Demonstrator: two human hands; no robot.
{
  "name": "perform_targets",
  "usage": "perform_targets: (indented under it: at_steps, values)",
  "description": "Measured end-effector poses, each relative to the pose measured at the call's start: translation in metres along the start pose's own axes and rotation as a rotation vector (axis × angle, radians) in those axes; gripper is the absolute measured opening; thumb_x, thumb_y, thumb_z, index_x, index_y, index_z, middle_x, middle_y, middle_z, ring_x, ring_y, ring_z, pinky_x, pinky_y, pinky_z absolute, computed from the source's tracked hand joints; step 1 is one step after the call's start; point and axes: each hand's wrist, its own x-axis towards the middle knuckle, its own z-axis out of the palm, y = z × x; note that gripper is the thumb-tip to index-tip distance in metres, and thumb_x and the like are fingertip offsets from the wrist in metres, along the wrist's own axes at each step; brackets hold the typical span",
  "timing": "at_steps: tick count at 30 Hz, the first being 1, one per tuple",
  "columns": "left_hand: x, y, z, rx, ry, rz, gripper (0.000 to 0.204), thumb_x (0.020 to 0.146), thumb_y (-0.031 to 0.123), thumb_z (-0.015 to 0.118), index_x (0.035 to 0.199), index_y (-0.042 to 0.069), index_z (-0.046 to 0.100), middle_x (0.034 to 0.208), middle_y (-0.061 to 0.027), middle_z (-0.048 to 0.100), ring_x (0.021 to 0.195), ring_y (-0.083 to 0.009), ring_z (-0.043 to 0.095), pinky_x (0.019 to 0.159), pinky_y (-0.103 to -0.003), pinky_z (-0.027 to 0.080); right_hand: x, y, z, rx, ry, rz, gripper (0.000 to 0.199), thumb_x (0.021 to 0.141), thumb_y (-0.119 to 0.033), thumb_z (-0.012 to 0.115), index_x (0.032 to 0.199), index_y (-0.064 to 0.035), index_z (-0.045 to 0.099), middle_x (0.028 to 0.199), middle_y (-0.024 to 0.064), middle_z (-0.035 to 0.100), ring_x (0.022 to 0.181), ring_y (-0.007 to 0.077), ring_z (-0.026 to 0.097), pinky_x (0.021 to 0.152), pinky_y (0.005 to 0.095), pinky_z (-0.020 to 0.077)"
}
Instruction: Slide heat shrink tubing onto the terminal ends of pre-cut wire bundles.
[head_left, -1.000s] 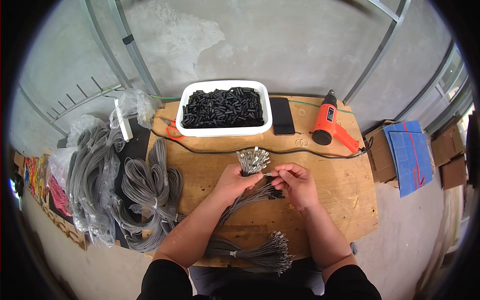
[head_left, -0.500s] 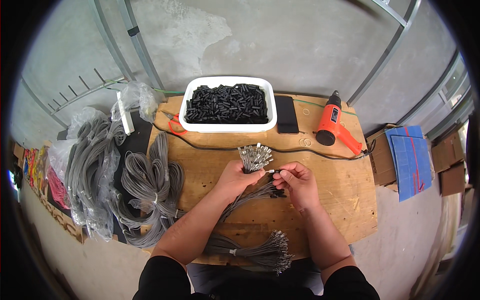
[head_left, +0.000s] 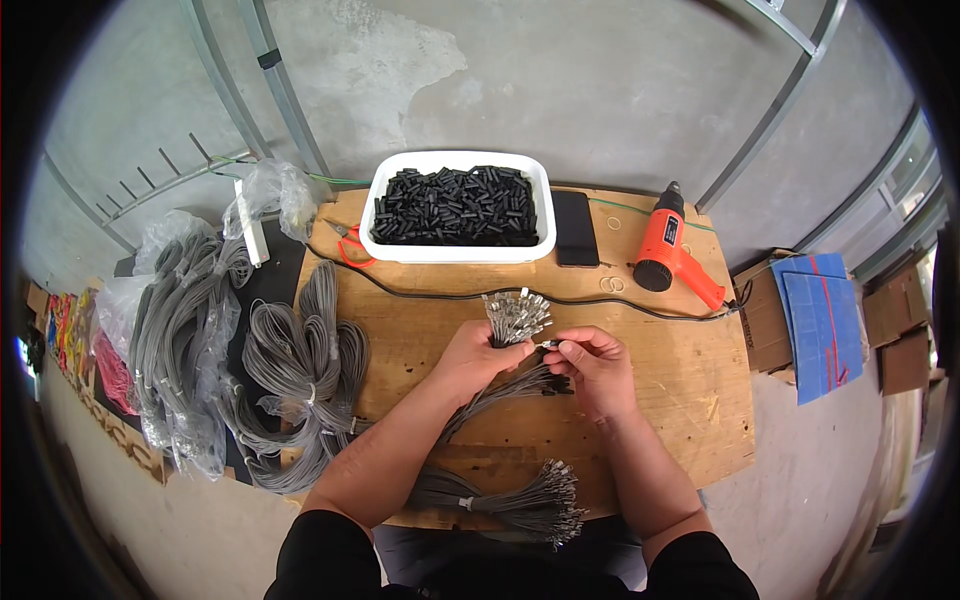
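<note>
My left hand (head_left: pixel 478 357) is closed round a bundle of thin grey wires whose metal terminals (head_left: pixel 518 315) fan out above the fist. Between thumb and fingers of my right hand (head_left: pixel 598 370) is a small black sleeve (head_left: pixel 551 344), held at the tip of a single wire end beside my left thumb. How far the sleeve sits over the terminal is too small to tell. Below the hands, grey wires with black-sleeved ends (head_left: pixel 548 381) lie across the table. Nearer my body rests another tied wire bundle (head_left: pixel 500 503) with bare metal ends.
A white tub (head_left: pixel 376 252) of black sleeves stands at the back beside a dark phone (head_left: pixel 576 230). To its left lie red-handled pliers (head_left: pixel 352 246); to the right, an orange heat gun (head_left: pixel 668 250). A black cord (head_left: pixel 440 296) crosses the table. Coiled grey wires (head_left: pixel 300 350) fill the left side.
Both hands stay nearly in place, with the left wire bundle shifted very slightly right. My right fingers still pinch the black sleeve against the wire end.
</note>
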Motion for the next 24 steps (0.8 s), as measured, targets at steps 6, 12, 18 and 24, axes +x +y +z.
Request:
perform_targets:
  at_steps: [6, 12, 18, 24]
  values:
    - [-0.0005, 0.0017, 0.0004, 0.011, -0.017, -0.010, 0.014, 0.087, 0.013, 0.074, 0.091, 0.001, 0.069, 0.075, 0.0019, 0.062, 0.065, -0.0059, 0.052, 0.058, -0.024, 0.041, 0.0010, 0.0036, -0.0056, -0.015, -0.017, -0.021, 0.014, 0.094, 0.001, 0.065, 0.106, 0.0017, 0.070, 0.095, 0.0131, 0.073, 0.080, 0.0183, 0.071, 0.071, 0.0278, 0.0586]
    - [0.0011, -0.0019, -0.0005, 0.006, -0.011, -0.008, 0.014, 0.088, 0.015, 0.074, 0.088, 0.002, 0.069, 0.072, 0.0020, 0.061, 0.064, -0.0058, 0.051, 0.057, -0.024, 0.039, 0.0001, 0.0019, -0.0016, -0.013, -0.017, -0.040, 0.014, 0.092, 0.003, 0.066, 0.105, 0.0024, 0.071, 0.096, 0.0120, 0.073, 0.082, 0.0183, 0.071, 0.074, 0.0280, 0.0593]
    - [0.0020, -0.0025, -0.0015, 0.010, -0.016, -0.029, 0.014, 0.088, 0.015, 0.074, 0.086, 0.003, 0.068, 0.070, 0.0021, 0.060, 0.062, -0.0058, 0.050, 0.056, -0.024, 0.038, 0.0009, 0.0024, -0.0031, -0.068, -0.026, -0.067, 0.014, 0.092, 0.004, 0.066, 0.105, 0.0030, 0.071, 0.096, 0.0116, 0.073, 0.083, 0.0180, 0.071, 0.076, 0.0283, 0.0593]
    - [0.0008, -0.0008, -0.0007, 0.006, -0.021, -0.029, 0.014, 0.088, 0.015, 0.074, 0.087, 0.002, 0.068, 0.071, 0.0018, 0.060, 0.063, -0.0058, 0.051, 0.057, -0.024, 0.039, -0.0011, -0.0003, -0.0014, -0.131, -0.034, -0.069, 0.015, 0.092, 0.004, 0.066, 0.106, 0.0034, 0.071, 0.096, 0.0112, 0.073, 0.085, 0.0174, 0.071, 0.077, 0.0280, 0.0590]
